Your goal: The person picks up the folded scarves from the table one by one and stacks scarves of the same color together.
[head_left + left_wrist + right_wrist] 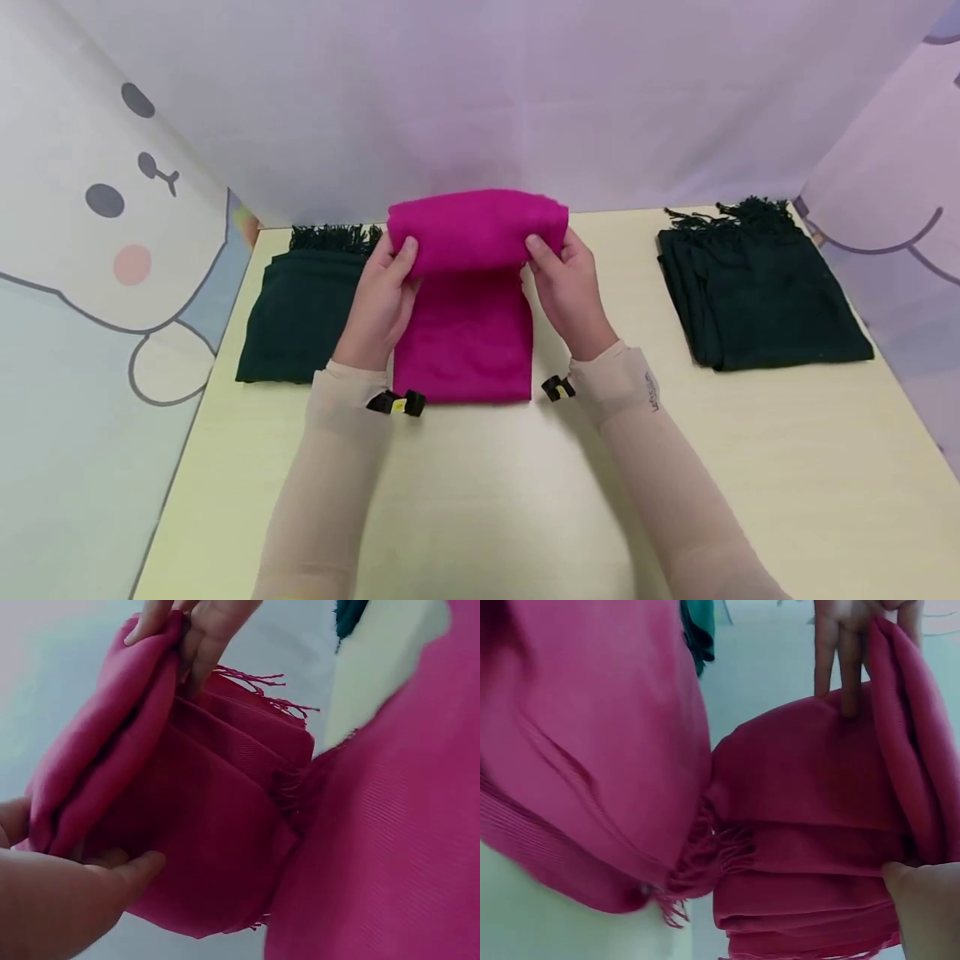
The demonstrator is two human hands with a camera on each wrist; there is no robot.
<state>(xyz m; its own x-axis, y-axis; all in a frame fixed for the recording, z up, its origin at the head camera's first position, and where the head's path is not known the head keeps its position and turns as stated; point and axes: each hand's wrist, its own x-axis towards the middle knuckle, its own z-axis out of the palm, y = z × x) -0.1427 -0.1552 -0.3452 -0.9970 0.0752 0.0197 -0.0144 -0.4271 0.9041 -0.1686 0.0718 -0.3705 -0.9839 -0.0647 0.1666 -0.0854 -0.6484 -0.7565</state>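
Between both hands is a magenta scarf (465, 342) with fringed ends, its near part lying flat on the table and its far part lifted and folded over. My left hand (380, 292) pinches the left corner of the raised fold, thumb on top. At the right corner, my right hand (568, 283) grips it the same way. The left wrist view shows the doubled edge of the scarf (112, 742) between the two hands, with fringe (289, 705) hanging behind. In the right wrist view, layered folds of the scarf (802, 862) droop below the held edge.
A folded dark green fringed scarf (300, 308) lies at the left, close beside my left hand. Another dark green scarf (772, 300) lies folded at the right. The pale table (480, 500) meets a white curtain (450, 100) at the back; printed cloth hangs on both sides.
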